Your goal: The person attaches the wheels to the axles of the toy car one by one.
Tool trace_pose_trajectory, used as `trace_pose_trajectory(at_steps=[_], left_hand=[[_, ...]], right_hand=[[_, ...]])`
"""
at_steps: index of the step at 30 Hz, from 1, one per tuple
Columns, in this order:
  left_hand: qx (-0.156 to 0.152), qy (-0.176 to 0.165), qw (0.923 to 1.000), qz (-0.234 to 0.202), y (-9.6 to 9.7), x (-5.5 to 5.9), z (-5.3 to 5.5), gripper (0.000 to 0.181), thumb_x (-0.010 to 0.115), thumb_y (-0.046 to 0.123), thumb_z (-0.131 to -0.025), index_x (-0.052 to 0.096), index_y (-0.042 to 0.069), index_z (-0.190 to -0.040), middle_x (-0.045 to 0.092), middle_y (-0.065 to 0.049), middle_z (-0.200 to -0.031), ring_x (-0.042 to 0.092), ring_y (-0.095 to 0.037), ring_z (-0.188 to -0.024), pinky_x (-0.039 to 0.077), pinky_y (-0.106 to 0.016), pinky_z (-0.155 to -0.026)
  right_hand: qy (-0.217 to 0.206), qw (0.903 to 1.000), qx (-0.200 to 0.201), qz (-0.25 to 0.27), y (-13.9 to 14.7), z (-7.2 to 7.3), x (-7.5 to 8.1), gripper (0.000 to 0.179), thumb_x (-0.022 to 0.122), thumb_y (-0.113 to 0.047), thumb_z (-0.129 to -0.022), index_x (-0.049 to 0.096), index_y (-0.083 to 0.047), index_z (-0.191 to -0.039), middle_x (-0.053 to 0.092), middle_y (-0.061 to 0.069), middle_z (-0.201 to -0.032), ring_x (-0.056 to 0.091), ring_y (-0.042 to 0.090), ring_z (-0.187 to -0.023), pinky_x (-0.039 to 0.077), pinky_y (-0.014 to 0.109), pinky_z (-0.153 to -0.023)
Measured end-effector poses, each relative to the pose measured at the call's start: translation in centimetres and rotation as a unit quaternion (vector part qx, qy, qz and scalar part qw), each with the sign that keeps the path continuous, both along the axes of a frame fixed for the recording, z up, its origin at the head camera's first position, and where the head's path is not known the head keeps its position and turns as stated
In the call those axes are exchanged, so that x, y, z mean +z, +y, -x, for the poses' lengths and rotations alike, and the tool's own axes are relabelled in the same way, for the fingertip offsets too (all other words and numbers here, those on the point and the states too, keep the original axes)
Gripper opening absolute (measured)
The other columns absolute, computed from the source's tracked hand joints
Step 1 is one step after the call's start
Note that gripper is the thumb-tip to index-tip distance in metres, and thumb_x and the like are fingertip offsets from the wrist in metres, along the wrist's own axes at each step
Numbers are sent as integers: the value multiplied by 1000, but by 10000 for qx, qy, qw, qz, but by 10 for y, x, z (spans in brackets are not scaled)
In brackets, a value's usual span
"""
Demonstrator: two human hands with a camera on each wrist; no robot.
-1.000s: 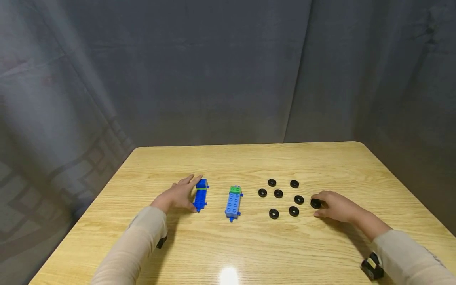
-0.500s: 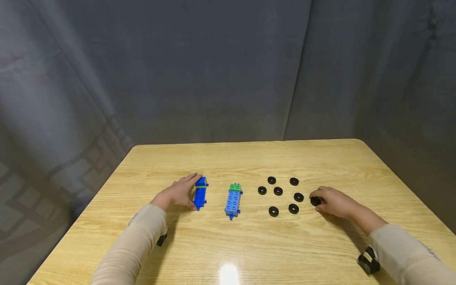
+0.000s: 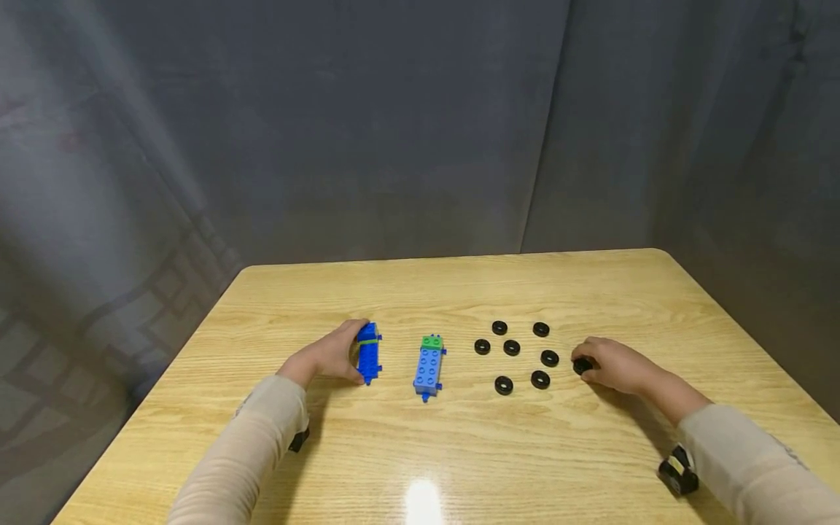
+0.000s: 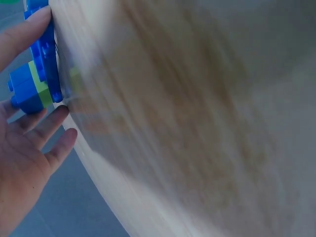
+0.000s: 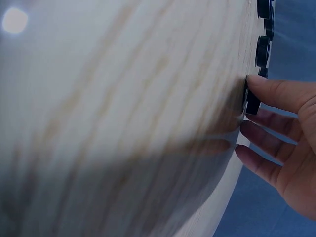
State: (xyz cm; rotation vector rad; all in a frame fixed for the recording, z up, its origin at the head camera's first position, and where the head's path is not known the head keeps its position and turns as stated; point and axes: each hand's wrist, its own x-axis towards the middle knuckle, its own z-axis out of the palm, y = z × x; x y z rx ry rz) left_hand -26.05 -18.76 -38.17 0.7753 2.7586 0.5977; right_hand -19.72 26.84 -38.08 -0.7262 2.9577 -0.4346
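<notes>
At the left of the table my left hand point(image 3: 331, 355) grips a blue toy car base point(image 3: 369, 357), thumb at its near end and fingers at its far end. In the left wrist view the thumb lies on the car base point(image 4: 48, 61), beside a blue block over a lime-green strip. My right hand point(image 3: 613, 364) pinches a black toy tire point(image 3: 581, 366) at the right end of the tire group. The right wrist view shows the thumb against that tire point(image 5: 253, 105), with other fingers behind it, partly hidden. The tire appears to be at the tabletop.
A second car base point(image 3: 429, 368), lighter blue with a green brick, lies mid-table between the hands. Several loose black tires point(image 3: 512, 348) lie flat between it and my right hand. The wooden table point(image 3: 453, 288) ends at a grey curtain point(image 3: 394, 131).
My left fingers have drawn in around the blue car base. My right thumb and fingers have closed on the tire. The head view has shifted slightly; the other pieces stay put.
</notes>
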Motion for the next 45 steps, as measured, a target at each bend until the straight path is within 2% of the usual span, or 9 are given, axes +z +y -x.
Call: trace_pose_trajectory(at_steps=[8, 15, 19, 24, 30, 36, 45], left_hand=[[348, -81, 9994, -5, 0, -2, -1, 107, 82, 24, -53, 17, 8, -136, 30, -15, -125, 38, -30, -110, 35, -44, -88], [280, -153, 9993, -177, 1, -1, -3, 105, 81, 22, -56, 16, 23, -139, 21, -16, -126, 42, -31, -103, 41, -42, -80], [272, -97, 9992, -277, 1, 0, -5, 102, 81, 18, -56, 20, 23, -138, 20, -17, -124, 44, -30, -96, 42, -40, -77], [332, 12, 9986, -402, 1, 1, -5, 99, 80, 18, -55, 23, 21, -137, 17, -21, -126, 44, -33, -97, 41, -41, -78], [502, -314, 9950, -810, 1, 3, -8, 97, 79, 12, -58, 22, 19, -136, 9, -23, -129, 45, -38, -102, 44, -39, -77], [575, -352, 9914, -1124, 2, 3, -11, 97, 78, 3, -58, 20, 18, -135, 5, -23, -130, 43, -39, -102, 44, -37, -78], [613, -739, 9777, -1868, 4, 4, -15, 97, 71, -11, -59, 17, 19, -133, -4, -21, -130, 42, -43, -101, 46, -37, -75]], right_hand=[[-30, 10000, -49, -26, 0, 0, 3, 24, 67, -6, -72, 59, 0, -93, 56, 9, -89, 53, 27, -83, 44, 40, -69], [-20, 9999, -124, -9, 1, 0, 4, 22, 66, -8, -73, 58, 0, -92, 57, 9, -89, 53, 28, -84, 44, 40, -69], [17, 9999, -156, 42, 1, -1, 4, 22, 66, -8, -73, 58, 1, -92, 57, 9, -88, 54, 26, -82, 44, 39, -67], [79, 9997, -170, 151, 0, -4, 5, 23, 66, -7, -73, 58, 2, -93, 57, 9, -87, 54, 24, -79, 44, 38, -65], [229, 9988, -267, 350, -3, -7, 7, 26, 65, -5, -74, 56, 5, -96, 57, 9, -86, 53, 20, -73, 44, 36, -62], [432, 9973, -247, 544, -9, -10, 8, 28, 64, -6, -74, 56, 7, -98, 57, 13, -88, 53, 18, -71, 44, 36, -63], [600, 9955, -301, 668, -16, -15, 10, 30, 64, -8, -75, 56, 5, -100, 57, 10, -88, 53, 19, -72, 44, 34, -62]])
